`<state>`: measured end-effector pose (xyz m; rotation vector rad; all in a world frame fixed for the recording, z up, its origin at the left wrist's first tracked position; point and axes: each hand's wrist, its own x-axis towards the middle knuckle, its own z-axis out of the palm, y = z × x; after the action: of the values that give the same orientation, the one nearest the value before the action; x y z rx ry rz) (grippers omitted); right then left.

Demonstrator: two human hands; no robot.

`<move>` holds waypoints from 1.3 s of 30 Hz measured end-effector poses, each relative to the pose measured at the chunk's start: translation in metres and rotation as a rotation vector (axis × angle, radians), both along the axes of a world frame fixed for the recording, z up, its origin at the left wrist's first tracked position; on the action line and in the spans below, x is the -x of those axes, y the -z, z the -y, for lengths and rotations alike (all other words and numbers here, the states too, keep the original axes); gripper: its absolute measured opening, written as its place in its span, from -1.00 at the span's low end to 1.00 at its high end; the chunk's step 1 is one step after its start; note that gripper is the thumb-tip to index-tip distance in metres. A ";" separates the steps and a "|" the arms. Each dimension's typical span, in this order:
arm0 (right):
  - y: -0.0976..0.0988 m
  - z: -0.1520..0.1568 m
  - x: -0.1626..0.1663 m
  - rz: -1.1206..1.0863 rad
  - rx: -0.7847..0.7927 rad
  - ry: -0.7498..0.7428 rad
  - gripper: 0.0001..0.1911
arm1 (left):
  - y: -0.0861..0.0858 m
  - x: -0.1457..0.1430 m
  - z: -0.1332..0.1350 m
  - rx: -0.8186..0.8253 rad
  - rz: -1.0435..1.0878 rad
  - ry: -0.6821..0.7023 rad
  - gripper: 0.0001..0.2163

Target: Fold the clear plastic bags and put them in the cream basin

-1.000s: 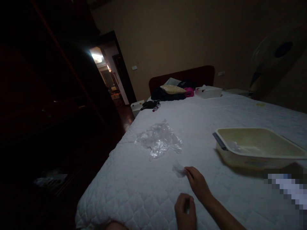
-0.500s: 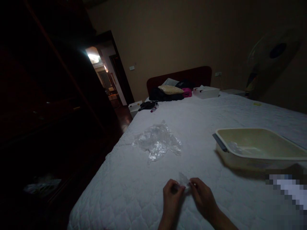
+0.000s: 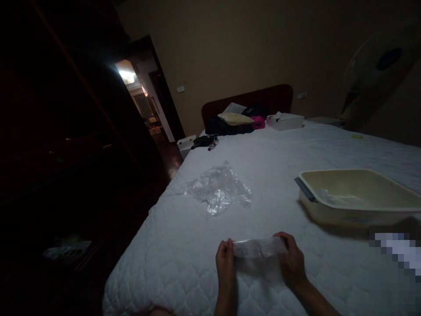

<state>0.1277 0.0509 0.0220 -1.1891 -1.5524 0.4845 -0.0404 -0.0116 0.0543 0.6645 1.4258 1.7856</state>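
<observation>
A clear plastic bag (image 3: 258,250) is stretched flat between my two hands, just above the near part of the bed. My left hand (image 3: 226,259) is closed on its left top corner. At the opposite corner my right hand (image 3: 292,259) pinches the film between thumb and fingers. Beyond them, a crumpled heap of clear plastic (image 3: 220,188) lies spread on the white quilted bed cover (image 3: 184,245). Neither hand touches that heap.
To the right stands a cream plastic bin (image 3: 348,215) with grey handles and some clear plastic inside. Dark clothes (image 3: 226,127), a pink roll (image 3: 258,122) and a white box (image 3: 285,121) sit by the headboard (image 3: 246,97). The bed's left edge drops to a dark floor.
My hands have moved apart, and the small bunched piece of plastic between them is now drawn out wide and flat. The heap and the bin stay in place on the bed.
</observation>
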 end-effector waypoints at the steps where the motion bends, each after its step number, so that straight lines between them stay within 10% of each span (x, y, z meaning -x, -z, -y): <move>1: 0.000 0.000 0.000 0.005 -0.016 -0.012 -0.74 | 0.000 -0.001 0.001 0.026 0.036 -0.017 -0.61; 24: -0.025 0.014 -0.002 0.293 -0.471 -0.282 -0.46 | -0.016 0.009 0.010 0.220 0.187 -0.041 -0.47; 29: -0.044 0.018 0.000 0.219 -0.274 -0.349 -0.80 | -0.014 0.013 0.010 0.129 0.208 -0.061 -0.46; 34: -0.080 0.015 -0.002 -0.017 0.141 -0.219 -0.73 | -0.015 0.013 0.012 0.014 0.027 0.108 -0.52; 39: -0.116 0.008 -0.011 -0.014 0.240 -0.209 -0.67 | -0.022 0.006 0.015 -0.029 -0.085 0.308 -0.58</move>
<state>0.1385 0.0430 0.1376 -1.2042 -1.6485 0.8340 -0.0464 -0.0265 0.0760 0.9314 1.2760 1.5541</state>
